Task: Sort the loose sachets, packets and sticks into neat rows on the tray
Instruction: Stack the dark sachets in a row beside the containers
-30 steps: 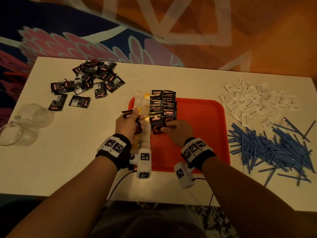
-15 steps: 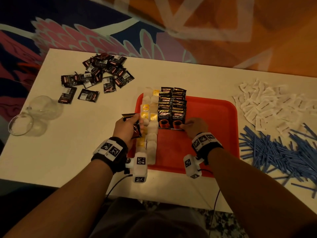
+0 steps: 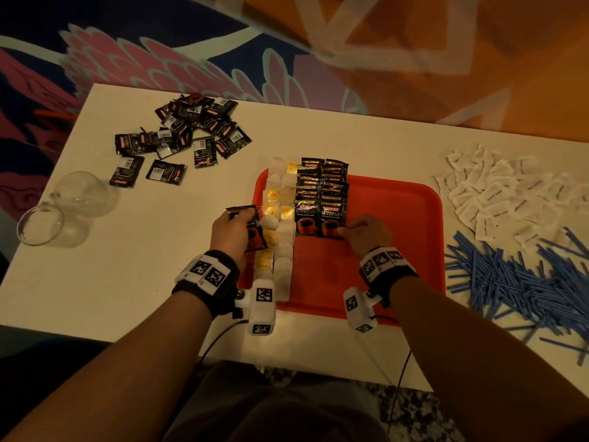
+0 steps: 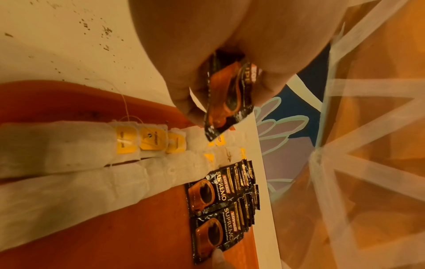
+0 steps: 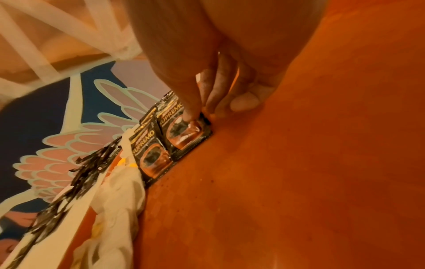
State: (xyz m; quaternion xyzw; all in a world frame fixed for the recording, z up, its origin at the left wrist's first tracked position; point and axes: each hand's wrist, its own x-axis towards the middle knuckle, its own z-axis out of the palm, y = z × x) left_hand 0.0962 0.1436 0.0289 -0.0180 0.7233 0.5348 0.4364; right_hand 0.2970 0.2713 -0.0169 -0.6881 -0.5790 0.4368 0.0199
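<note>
Head view: left hand (image 3: 234, 232) gripping coffee sachets (image 3: 251, 228), right hand (image 3: 366, 232) fingertip on tray's (image 3: 398, 218) front sachet (image 3: 333, 220).

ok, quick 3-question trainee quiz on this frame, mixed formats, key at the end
1. True or false: the left hand holds a blue stick.
2. Multiple choice: the right hand touches which thing? A) a white sachet B) the nearest coffee packet in the right-hand dark row C) the glass cup
3. Fill in: the rows on the red tray so far are tea bags and ____ packets.

Key
1. False: it holds a coffee packet in hand; the blue sticks lie loose on the table.
2. B
3. coffee
</note>
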